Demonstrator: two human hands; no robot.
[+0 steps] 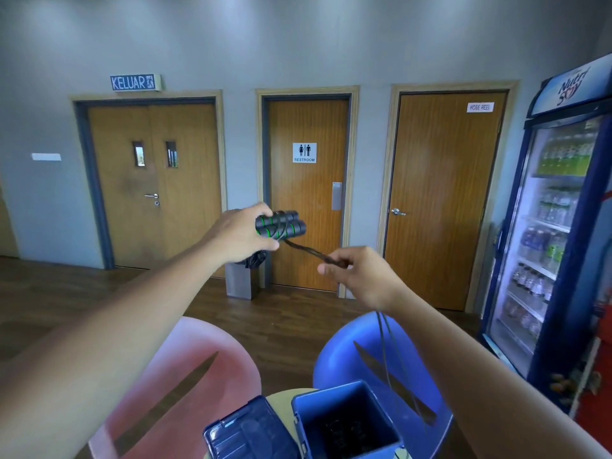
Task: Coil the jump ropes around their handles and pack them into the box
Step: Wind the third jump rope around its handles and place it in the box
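My left hand (240,235) grips a pair of black jump rope handles with green rings (281,225), held side by side at chest height with a few turns of rope around them. The dark rope (308,250) runs taut from the handles to my right hand (361,276), which pinches it; the slack hangs down below my right wrist toward the table. An open blue box (344,422) stands at the bottom centre, with something dark inside. Its dark blue lid (248,432) lies to the left of it.
A pink chair (185,369) and a blue chair (374,356) stand beyond the small round table (281,397). Three wooden doors line the far wall, with a grey bin (240,279) by the middle one. A drinks fridge (549,243) stands at the right.
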